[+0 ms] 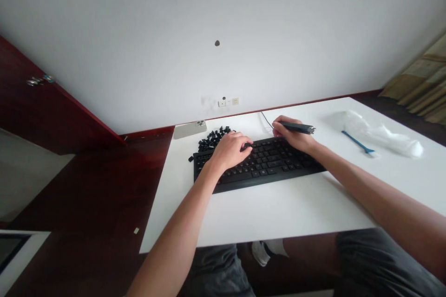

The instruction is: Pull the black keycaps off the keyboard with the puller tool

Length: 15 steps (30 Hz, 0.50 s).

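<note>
Your left hand (pixel 230 151) hides part of the black keyboard (pixel 268 162). Your right hand (pixel 294 135) covers part of the dark handheld tool (pixel 298 127), whose tip is too small to identify. Legends on the loose keycaps (pixel 211 140) are too small to read.

And there's the left hand (pixel 230 151), spread over the keys of a black keyboard (pixel 259 162), right beside a heap of loose black keycaps (pixel 211 139)! The right hand (pixel 294 137) grips a dark pen-shaped tool (pixel 296 127) above the keyboard's far edge. On the white desk (pixel 265 213), a smartphone (pixel 190 130) lies past the keycaps, while a blue spudger (pixel 357 147) rests against a crumpled plastic bag (pixel 379 134)!
</note>
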{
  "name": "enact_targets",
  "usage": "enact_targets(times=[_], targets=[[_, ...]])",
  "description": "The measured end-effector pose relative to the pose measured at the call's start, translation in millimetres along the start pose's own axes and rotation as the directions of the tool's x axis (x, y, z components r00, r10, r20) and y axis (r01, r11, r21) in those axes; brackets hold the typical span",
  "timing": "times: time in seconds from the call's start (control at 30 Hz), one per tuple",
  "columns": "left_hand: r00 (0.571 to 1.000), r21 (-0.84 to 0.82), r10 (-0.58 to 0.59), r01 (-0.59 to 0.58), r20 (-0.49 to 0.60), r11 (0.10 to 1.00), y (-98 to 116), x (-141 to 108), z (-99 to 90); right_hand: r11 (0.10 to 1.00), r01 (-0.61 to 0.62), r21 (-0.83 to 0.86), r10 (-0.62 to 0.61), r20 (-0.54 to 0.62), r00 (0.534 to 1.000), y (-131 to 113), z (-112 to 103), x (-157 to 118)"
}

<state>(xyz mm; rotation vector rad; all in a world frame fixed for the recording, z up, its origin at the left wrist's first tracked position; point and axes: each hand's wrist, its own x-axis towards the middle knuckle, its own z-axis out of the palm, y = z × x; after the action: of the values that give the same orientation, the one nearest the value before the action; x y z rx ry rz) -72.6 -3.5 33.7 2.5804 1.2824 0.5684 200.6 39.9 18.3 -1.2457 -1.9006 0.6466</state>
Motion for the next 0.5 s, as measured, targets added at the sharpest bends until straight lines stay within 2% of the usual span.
enact_targets(times=[0.17,0.27,0.37,0.5], targets=[[0.999,-0.028,-0.018,0.019,0.033,0.999,3.7,1.8,5.1,0.994,0.105,-0.035,-0.098,0.161,0.982,-14.7,0.4,-5.9],[0.999,-0.022,-0.023,0.024,0.044,0.999,7.3,2.7,10.3,0.992,0.126,-0.013,-0.120,0.218,0.969,-21.8,1.2,-9.6],[0.999,-0.037,-0.038,0.039,0.037,0.999,11.0,3.2,12.8,0.992,0.121,0.029,-0.124,0.230,0.965,-20.5,4.9,-10.5],[0.991,-0.121,-0.122,0.128,0.057,0.984,15.1,4.0,11.9,0.991,0.123,0.049,-0.131,0.193,0.972,-14.0,10.0,-9.1]])
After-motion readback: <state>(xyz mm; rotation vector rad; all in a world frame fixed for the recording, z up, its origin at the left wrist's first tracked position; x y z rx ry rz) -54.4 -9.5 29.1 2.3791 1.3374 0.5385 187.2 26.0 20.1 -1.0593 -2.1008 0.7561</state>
